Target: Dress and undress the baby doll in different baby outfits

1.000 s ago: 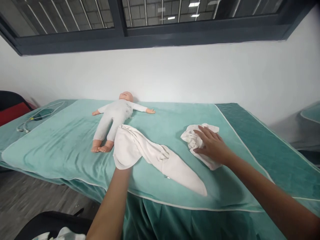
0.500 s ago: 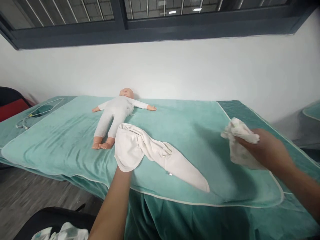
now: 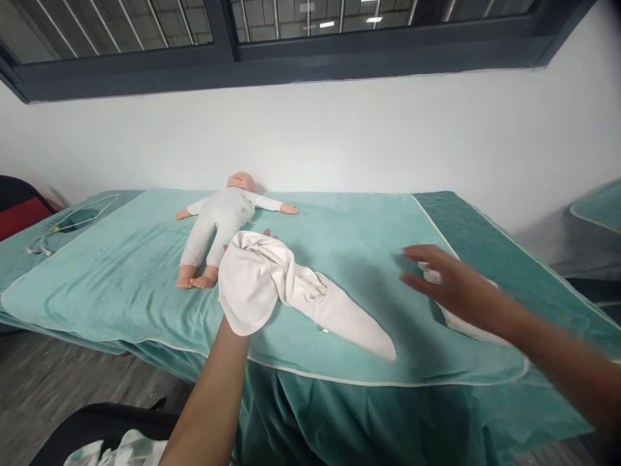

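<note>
My left hand (image 3: 233, 329) reaches under a white cloth garment (image 3: 250, 285) and holds up its wide end; the cloth covers most of the hand, with fingertips showing past its far edge. The garment's tapered end lies on the green blanket, pointing right. On the right, my right hand (image 3: 453, 285), a little blurred, is open with its fingers stretched to the left. Beneath it lies a crumpled white printed cloth (image 3: 468, 325), partly hidden by the hand. A baby doll (image 3: 220, 213) in a white bodysuit lies on its back beyond the garment, arms spread.
A light green blanket (image 3: 349, 226) covers the bed against the white wall. A white cable (image 3: 48, 236) lies at the far left near a red and black chair (image 3: 22, 210). Below left stands a black chair (image 3: 104, 421) with printed fabric (image 3: 129, 450) on it.
My right hand has let go of the printed cloth, which now lies on the bed, and has opened and moved left. The left fingertips now show beyond the garment.
</note>
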{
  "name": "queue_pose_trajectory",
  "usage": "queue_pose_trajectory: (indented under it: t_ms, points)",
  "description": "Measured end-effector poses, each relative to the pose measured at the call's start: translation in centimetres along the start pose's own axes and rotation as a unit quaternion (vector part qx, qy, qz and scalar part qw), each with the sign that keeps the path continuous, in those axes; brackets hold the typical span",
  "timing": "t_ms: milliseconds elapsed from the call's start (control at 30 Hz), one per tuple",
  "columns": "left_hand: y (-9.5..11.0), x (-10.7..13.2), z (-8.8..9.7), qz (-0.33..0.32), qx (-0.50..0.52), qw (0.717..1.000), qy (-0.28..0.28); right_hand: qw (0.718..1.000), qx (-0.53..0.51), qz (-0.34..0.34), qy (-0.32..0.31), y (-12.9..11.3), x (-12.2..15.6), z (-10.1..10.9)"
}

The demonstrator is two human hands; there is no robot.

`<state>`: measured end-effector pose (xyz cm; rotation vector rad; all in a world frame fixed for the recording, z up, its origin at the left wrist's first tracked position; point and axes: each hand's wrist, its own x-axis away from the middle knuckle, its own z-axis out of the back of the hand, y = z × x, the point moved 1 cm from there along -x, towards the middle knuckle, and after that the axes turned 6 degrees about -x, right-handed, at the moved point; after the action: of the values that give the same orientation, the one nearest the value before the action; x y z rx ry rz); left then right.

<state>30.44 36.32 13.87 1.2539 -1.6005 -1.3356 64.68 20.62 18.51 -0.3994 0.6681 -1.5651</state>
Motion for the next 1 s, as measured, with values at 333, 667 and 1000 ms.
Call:
queue_pose_trajectory:
  t_ms: [333, 667, 1000]
  points:
    - [7.6, 6.5, -3.7, 0.065, 0.136, 0.988, -0.031, 0.912, -0.347, 0.112, -0.188, -11.5, -7.4, -12.4]
    - [7.8, 7.1, 1.5, 0.017, -0.025, 0.999, 0.020, 0.981, -0.167, 0.089, 0.043, -12.5, -8.6, -4.5]
    - [10.1, 4.0, -0.8, -0.148, -0.254, 0.948, 0.124, 0.989, -0.028, 0.082, 0.118, -11.3, -7.0, 4.4]
